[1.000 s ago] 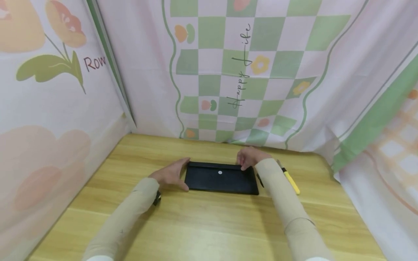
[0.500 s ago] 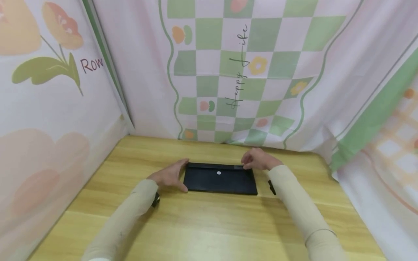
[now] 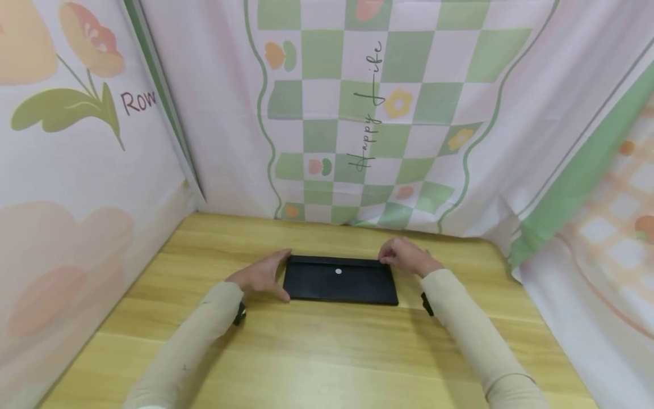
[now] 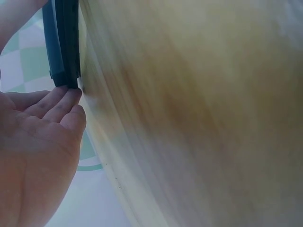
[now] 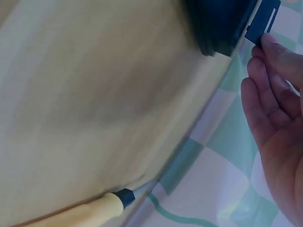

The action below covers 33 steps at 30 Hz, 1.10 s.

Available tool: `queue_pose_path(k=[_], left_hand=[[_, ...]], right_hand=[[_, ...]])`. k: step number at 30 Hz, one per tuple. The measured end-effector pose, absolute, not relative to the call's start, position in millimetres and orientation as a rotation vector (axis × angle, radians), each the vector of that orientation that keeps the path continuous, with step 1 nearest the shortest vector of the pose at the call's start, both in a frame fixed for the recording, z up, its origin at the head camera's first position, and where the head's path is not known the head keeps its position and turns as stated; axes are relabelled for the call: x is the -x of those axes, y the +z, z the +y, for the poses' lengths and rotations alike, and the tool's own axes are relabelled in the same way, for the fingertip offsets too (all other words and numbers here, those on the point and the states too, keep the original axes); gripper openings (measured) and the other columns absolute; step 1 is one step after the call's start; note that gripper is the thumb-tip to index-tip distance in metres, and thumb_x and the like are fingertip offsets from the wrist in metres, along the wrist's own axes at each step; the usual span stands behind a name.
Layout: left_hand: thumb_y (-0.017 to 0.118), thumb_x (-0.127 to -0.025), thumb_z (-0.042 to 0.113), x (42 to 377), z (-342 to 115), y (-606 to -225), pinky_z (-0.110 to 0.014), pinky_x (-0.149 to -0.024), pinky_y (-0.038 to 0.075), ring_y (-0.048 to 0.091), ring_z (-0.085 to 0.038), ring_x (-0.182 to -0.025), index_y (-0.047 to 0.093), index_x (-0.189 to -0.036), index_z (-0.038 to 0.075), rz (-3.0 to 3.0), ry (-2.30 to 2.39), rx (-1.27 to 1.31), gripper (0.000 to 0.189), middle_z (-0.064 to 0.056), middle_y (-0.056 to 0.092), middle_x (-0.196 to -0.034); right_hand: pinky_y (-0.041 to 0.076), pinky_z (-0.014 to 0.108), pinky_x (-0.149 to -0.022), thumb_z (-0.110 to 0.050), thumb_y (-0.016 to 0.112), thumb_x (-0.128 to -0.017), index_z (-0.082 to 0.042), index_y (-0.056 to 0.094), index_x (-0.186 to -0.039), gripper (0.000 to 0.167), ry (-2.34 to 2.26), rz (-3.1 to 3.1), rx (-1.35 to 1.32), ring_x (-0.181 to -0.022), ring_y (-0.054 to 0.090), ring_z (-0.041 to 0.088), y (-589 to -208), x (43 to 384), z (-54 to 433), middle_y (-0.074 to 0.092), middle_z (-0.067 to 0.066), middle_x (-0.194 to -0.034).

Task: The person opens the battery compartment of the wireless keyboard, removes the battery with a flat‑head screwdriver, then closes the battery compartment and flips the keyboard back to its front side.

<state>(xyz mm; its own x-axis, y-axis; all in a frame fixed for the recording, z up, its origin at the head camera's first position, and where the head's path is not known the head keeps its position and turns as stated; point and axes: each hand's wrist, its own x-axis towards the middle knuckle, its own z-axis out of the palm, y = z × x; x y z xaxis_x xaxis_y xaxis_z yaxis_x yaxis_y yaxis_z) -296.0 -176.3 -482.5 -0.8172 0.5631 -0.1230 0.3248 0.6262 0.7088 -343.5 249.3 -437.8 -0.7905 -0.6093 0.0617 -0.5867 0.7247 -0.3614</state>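
Observation:
A flat black rectangular device [image 3: 337, 287], with a raised ridge along its back edge and a small white dot, lies on the wooden table. My left hand [image 3: 260, 275] spans its left end, thumb at the front corner and fingers at the back one. In the left wrist view, fingertips [image 4: 71, 97] touch the device's end [image 4: 64, 47]. My right hand [image 3: 406, 255] is at the ridge's right end. Its thumb and index finger pinch a small black slotted piece [image 5: 262, 23], close beside the device [image 5: 220, 23] in the right wrist view.
A screwdriver with a yellow handle [image 5: 90, 213] lies on the table to the right; my right forearm hides most of it in the head view. A printed curtain [image 3: 357, 113] hangs at the table's back edge, and another printed cloth [image 3: 87, 227] stands at the left.
My right hand has moved slightly right and its forearm has swung outward, covering the yellow-handled screwdriver. My left hand keeps its place on the device. The head view has shifted a little.

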Motion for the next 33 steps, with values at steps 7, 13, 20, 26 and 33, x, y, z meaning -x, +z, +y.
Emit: queue_pose_path(k=[7,13,20,26,33], left_hand=[[0.098,-0.074,0.031,296,-177,-481,-0.056,-0.135,0.017,0.017,-0.039,-0.164,0.010,-0.169,0.003,2.515,1.004,-0.698,0.133,-0.018,0.015,-0.177],[0.098,-0.075,0.033,296,-178,-480,-0.056,-0.135,0.017,0.016,-0.039,-0.164,0.010,-0.169,0.004,2.516,0.987,-0.700,0.133,-0.018,0.013,-0.178],[0.098,-0.075,0.034,297,-177,-481,-0.055,-0.135,0.018,0.016,-0.037,-0.165,0.009,-0.170,0.005,2.511,0.988,-0.696,0.133,-0.016,0.013,-0.178],[0.098,-0.075,0.033,297,-176,-480,-0.055,-0.135,0.017,0.015,-0.038,-0.165,0.009,-0.170,0.004,2.497,0.999,-0.698,0.132,-0.017,0.013,-0.178],[0.097,-0.076,0.029,295,-176,-479,-0.055,-0.135,0.018,0.016,-0.037,-0.165,0.010,-0.170,0.005,2.506,0.987,-0.678,0.130,-0.017,0.013,-0.178]], right_hand=[[0.065,0.044,-0.083,-0.003,0.071,-0.098,-0.006,0.081,-0.094,0.011,-0.585,2.926,0.945,-0.086,0.075,0.022,-428,354,260,0.081,0.006,-0.090],[0.063,0.044,-0.080,-0.002,0.069,-0.099,-0.003,0.079,-0.094,0.012,-0.551,2.921,0.817,-0.084,0.071,0.021,-431,365,275,0.078,0.008,-0.089],[0.063,0.050,-0.090,-0.003,0.068,-0.099,-0.002,0.079,-0.102,0.011,-0.576,2.922,0.675,-0.094,0.073,0.029,-445,365,289,0.079,0.013,-0.098],[0.063,0.052,-0.092,-0.003,0.071,-0.097,-0.003,0.079,-0.102,0.010,-0.601,2.941,0.627,-0.097,0.074,0.031,-454,363,294,0.079,0.015,-0.101],[0.064,0.051,-0.090,0.000,0.072,-0.096,-0.002,0.080,-0.099,0.009,-0.612,2.950,0.678,-0.095,0.075,0.032,-457,367,293,0.080,0.016,-0.099]])
